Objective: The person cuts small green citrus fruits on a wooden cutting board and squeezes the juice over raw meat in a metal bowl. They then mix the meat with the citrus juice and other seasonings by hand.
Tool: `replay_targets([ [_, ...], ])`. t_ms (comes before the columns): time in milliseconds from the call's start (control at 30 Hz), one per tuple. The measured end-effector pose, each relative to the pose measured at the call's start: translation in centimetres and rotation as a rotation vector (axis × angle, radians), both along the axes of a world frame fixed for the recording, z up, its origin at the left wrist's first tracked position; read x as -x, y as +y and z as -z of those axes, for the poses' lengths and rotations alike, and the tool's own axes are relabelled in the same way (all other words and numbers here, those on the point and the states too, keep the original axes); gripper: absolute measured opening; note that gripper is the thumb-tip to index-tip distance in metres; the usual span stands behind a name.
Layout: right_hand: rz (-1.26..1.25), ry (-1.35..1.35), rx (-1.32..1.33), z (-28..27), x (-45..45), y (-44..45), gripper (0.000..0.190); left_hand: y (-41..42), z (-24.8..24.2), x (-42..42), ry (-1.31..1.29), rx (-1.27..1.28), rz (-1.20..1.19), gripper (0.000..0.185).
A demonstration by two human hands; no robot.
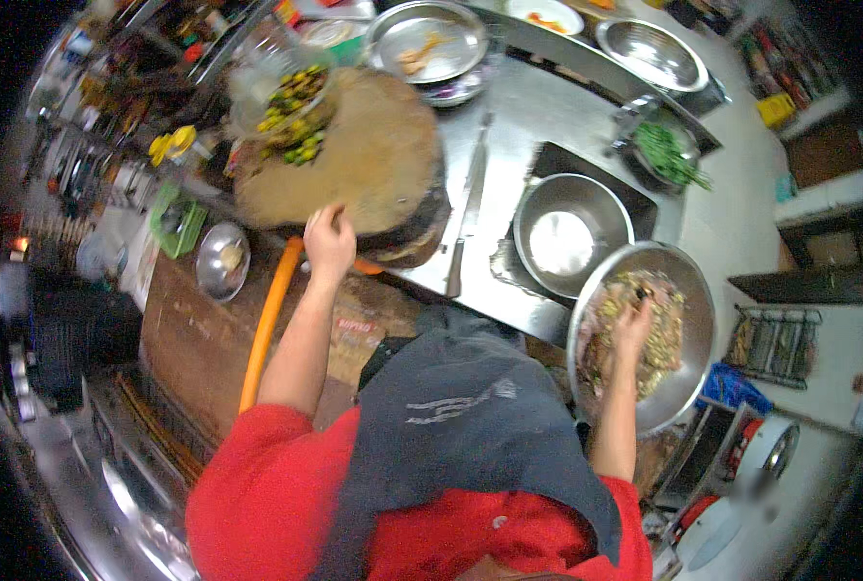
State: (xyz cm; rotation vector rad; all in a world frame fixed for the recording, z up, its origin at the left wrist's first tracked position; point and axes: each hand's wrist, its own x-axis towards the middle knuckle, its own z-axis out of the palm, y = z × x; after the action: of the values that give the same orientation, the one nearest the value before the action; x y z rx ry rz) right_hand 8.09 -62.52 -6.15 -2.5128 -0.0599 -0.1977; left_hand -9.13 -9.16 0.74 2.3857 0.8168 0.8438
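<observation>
My left hand is over the front edge of a thick round wooden chopping block, fingers curled; whether it holds something small is unclear. Chopped green and yellow vegetable pieces lie on the block, beside and partly in a clear container tilted at its back left. On the right, my right hand reaches into a large steel bowl of food mixture that looks like meat with chopped bits. A small dark thing shows at its fingertips; the grip is blurred. A knife or similar long tool lies right of the block.
An empty steel pot stands in a counter opening beside the large bowl. Leafy greens fill a bowl behind it. A steel plate with food scraps is behind the block. An orange hose or pipe and a small metal bowl are left.
</observation>
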Motion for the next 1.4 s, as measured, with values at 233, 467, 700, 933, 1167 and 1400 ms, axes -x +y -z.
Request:
replay_targets([
  [233, 0.056, 0.049, 0.2, -3.4, 7.0, -0.7, 0.03, 16.3, 1.2, -1.9, 0.185, -0.099, -0.235, 0.034],
  [467, 0.188, 0.023, 0.342, -1.3, 9.7, -1.0, 0.025, 20.9, 3.8, -4.4, 0.181, -0.178, -0.071, 0.04],
  [700, 0.313, 0.06, 0.204, -0.6, 10.1, -1.0, 0.042, 22.3, 6.6, -5.0, 0.082, -0.169, -0.053, 0.035],
  [933, 0.477, -0.147, 0.017, -3.4, 5.9, -1.8, 0.035, 23.6, 7.5, -4.6, 0.033, 0.032, -0.155, 0.034],
  [1167, 0.551, -0.219, -0.042, -6.4, 7.6, -6.6, 0.028, 20.6, 4.0, -0.3, -0.193, 0.492, -0.139, 0.028],
  [1400, 0.897, 0.125, 0.278, -9.6, 18.7, -14.9, 0.044, 8.6, 2.1, 1.0, -0.08, 0.426, 0.03, 0.034],
])
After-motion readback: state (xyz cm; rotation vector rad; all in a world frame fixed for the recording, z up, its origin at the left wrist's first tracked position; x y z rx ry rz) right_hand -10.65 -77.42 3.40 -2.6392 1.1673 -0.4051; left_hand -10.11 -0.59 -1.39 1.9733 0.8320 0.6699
